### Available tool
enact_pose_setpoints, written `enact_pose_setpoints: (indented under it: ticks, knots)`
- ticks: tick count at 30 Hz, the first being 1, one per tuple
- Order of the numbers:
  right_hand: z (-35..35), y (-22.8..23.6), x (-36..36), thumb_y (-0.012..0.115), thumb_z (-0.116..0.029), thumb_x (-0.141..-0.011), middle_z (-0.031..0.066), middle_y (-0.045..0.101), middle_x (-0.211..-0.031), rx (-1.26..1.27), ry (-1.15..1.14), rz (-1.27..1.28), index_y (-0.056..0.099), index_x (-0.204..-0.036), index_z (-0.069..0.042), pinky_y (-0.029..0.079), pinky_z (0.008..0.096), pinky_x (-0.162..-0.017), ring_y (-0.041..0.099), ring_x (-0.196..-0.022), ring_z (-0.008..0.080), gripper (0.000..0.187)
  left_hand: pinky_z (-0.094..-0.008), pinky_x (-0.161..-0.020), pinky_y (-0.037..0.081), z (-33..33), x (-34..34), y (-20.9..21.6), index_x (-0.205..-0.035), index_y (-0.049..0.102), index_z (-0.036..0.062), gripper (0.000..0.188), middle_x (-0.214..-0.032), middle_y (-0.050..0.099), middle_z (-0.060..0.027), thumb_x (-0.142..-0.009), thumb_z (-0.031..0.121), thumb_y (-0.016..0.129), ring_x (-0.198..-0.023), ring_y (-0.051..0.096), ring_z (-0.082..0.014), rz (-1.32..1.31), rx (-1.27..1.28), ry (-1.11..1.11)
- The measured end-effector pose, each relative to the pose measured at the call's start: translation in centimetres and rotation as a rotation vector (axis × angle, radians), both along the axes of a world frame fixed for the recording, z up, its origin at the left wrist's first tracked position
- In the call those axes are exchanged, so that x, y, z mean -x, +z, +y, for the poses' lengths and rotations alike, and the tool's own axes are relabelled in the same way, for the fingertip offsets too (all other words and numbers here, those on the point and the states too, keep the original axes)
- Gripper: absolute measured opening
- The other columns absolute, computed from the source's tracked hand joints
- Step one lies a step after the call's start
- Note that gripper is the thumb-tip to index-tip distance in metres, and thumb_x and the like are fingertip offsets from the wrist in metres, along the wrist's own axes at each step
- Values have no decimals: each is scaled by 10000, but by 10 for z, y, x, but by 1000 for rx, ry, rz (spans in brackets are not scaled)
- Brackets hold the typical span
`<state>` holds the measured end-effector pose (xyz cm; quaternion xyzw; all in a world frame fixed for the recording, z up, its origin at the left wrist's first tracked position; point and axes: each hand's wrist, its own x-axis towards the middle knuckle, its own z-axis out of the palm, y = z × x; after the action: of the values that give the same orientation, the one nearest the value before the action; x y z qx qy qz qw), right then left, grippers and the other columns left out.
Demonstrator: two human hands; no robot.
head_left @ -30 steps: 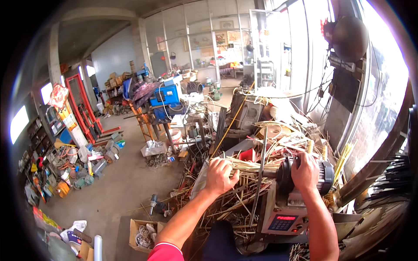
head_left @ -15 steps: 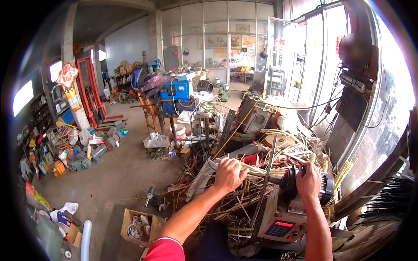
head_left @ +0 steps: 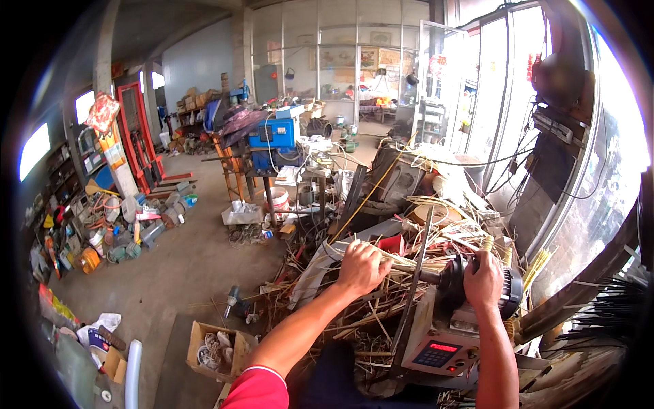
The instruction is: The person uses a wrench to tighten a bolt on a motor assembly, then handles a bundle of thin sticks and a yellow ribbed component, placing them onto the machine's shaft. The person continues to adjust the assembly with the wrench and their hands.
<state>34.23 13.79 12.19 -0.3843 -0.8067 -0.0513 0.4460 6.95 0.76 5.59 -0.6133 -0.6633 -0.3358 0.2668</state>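
Observation:
My left hand (head_left: pixel 363 267) is closed in a fist around thin pale strips (head_left: pixel 403 262), which stick out past the thumb toward a metal shaft (head_left: pixel 429 276). The shaft runs into a black round motor-like unit (head_left: pixel 451 281). My right hand (head_left: pixel 484 278) is curled at the top of this unit, around a yellowish ribbed rod (head_left: pixel 488 243) whose end shows above the fingers. Below stands the machine's metal control box (head_left: pixel 436 351), with a lit red display and a keypad. A narrow upright metal bar (head_left: pixel 411 300) stands between my hands.
Loose strips (head_left: pixel 371 324) lie heaped beneath and behind the machine. A cardboard box (head_left: pixel 240 351) with pale coils sits on the floor at left, near a power tool (head_left: pixel 234 302). Beyond are a blue machine (head_left: pixel 274 134), a glass partition, and hanging cables at right.
The view has shifted slightly. My left hand appears a little lower, still closed. My right hand keeps its place on the machine.

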Motion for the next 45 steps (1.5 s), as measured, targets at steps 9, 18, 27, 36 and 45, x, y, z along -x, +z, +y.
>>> enact_pose_setpoints:
  ticks: [9, 18, 27, 36, 45]
  knots:
    - [-2, 2, -7, 652, -127, -858, 160, 666, -943, 29, -17, -15, 606, -1003, -42, 489, 447, -835, 635, -930, 360, 175, -456, -931, 474, 1, -9, 3, -952, 664, -8, 506, -892, 642, -177, -1001, 472, 514, -930, 633, -327, -249, 94, -55]
    - [-1, 1, -4, 650, -154, -857, 166, 669, -951, 15, -15, -24, 612, -1016, -51, 491, 456, -845, 634, -939, 365, 193, -425, -754, 524, 0, -8, 9, -871, 643, 7, 301, -850, 650, -142, -970, 288, 597, -840, 650, -278, -204, -96, -81]
    - [3, -3, -3, 645, -207, -876, 153, 669, -972, 45, -73, -85, 602, -991, -49, 482, 459, -868, 638, -962, 355, 200, -510, -1039, 401, 3, -11, 4, -983, 666, 26, 321, -1062, 665, -150, -912, 338, 639, -1026, 624, -326, 3, 10, -18]
    - [2, 0, -2, 617, -231, -882, 184, 667, -977, 71, -16, -54, 598, -975, -21, 491, 454, -866, 642, -964, 357, 230, -460, -949, 450, -13, 3, -10, -1038, 605, 15, 295, -1108, 639, -159, -776, 124, 686, -1036, 605, -330, 147, -17, -122]
    - [9, -1, -3, 612, -236, -883, 176, 677, -997, 40, -38, -68, 615, -986, -27, 487, 458, -875, 648, -987, 346, 233, -467, -924, 457, -6, -5, -5, -1018, 609, 20, 259, -1108, 639, -149, -785, 115, 673, -1032, 609, -332, 182, -85, -176]
